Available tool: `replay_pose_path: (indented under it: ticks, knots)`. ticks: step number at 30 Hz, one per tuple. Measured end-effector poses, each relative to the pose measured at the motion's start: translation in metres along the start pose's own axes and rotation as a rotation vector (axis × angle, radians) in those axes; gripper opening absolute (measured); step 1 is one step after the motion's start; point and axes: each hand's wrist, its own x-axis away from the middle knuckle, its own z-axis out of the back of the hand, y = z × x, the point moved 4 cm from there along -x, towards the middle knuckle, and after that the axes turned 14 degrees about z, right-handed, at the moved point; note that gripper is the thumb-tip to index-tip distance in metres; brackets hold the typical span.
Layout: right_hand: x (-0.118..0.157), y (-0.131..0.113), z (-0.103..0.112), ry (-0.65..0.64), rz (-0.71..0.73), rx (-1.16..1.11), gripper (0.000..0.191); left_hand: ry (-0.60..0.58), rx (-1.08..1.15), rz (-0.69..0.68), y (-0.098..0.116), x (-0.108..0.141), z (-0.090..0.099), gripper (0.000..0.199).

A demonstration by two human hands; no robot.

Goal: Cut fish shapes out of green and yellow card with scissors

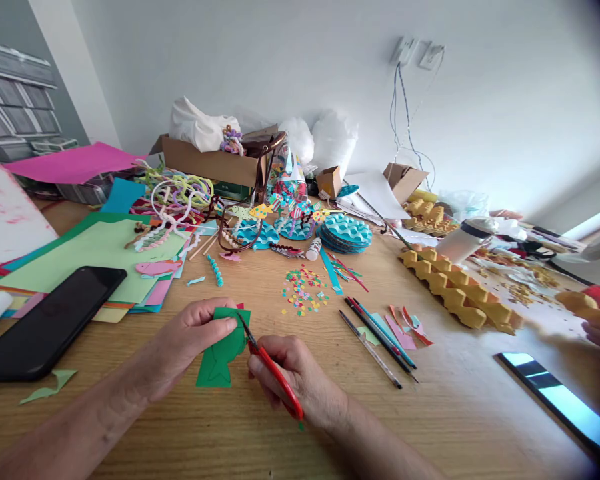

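Note:
My left hand [199, 331] pinches the top of a piece of green paper [219, 370], thumb in front and fingers behind. A fish shape is drawn on the paper in dark line, with its tail toward the bottom. My right hand [293, 377] is closed on red-handled scissors [279, 380]. Their dark blades lie at the paper's upper right edge, where part of it is cut along a curve. A tiny green scrap lies on the table under my right hand.
Pens and pencils [380, 340] lie to the right beside paper scraps. Round confetti [305, 290] is scattered ahead. A black phone [50, 323] rests at left near stacked coloured paper [95, 257]. Yellow egg carton pieces [450, 287] and another phone [560, 400] are at right.

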Motion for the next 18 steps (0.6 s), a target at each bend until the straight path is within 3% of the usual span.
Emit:
replay_pose_path:
  ticks: [11,18]
  knots:
    - [-0.0006,0.0030,-0.0001,0.018,0.001,0.066,0.038,-0.063,0.040,0.066,-0.0027,-0.0003,0.0027,0.018]
    - [-0.0017,0.0042,0.0005,0.012,0.017,0.100,0.039,-0.157,-0.020,0.052,-0.0004,0.0007,-0.0051,0.013]
